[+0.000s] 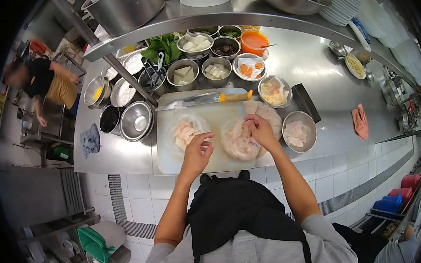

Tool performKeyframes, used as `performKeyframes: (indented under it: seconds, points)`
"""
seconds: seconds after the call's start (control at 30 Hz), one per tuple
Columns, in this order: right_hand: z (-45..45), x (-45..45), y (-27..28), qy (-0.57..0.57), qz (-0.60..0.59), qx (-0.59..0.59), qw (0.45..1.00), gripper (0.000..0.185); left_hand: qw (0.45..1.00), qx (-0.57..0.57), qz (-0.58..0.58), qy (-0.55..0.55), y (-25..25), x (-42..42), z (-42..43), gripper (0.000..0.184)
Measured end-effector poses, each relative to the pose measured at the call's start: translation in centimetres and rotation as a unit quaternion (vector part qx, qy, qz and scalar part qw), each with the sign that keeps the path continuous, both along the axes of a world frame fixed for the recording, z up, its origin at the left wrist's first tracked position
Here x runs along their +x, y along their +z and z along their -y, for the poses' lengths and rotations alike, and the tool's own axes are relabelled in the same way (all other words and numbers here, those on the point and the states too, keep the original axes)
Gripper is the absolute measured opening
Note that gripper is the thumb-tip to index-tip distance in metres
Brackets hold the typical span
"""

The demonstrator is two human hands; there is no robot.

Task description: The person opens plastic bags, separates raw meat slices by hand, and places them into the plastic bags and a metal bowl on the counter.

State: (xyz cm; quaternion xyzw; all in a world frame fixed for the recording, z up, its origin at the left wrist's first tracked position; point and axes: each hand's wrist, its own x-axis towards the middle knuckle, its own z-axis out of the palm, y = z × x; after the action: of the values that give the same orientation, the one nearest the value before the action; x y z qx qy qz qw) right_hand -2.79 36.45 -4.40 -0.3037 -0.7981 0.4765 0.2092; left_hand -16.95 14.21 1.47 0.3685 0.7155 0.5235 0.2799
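My left hand is open, its fingers bent and apart, beside a clear plastic bag with pale raw meat slices on it. My right hand pinches at the top of another clear plastic bag, filled with pale raw meat; its exact grip is partly hidden. More bagged pale meat lies behind that hand. The bags rest on a white cutting board. A knife with a yellow-ended handle lies across the board's far side.
To the right stand a metal bowl of pale meat, a bowl of mixed food and a dark block. Several containers of ingredients, including tofu-like blocks, line the back. A steel shelf overhangs the table. Another person stands at far left.
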Motion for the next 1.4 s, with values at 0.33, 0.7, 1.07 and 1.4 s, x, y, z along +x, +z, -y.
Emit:
performKeyframes:
  seconds: [0.33,0.7,1.07,1.4]
  points:
    - [0.4,2.1,4.4,0.044,-0.198,-0.558,0.805,0.031,0.981,0.036,0.169,-0.089,-2.1,2.1,-6.7,0.043]
    - [2.8,0.8,1.5,0.028,-0.03,-0.115,0.992,0.022,0.971,0.0,0.238,-0.032,-3.1,1.9,-6.5,0.03]
    - [5.2,-0.6,2.3,-0.009,-0.046,-0.137,0.99,0.016,0.969,0.037,0.236,0.061,-3.3,1.6,-4.7,0.023]
    - [4.4,0.4,1.4,-0.015,-0.13,-0.407,0.904,0.022,0.88,0.111,0.455,0.086,-2.5,1.9,-5.9,0.028]
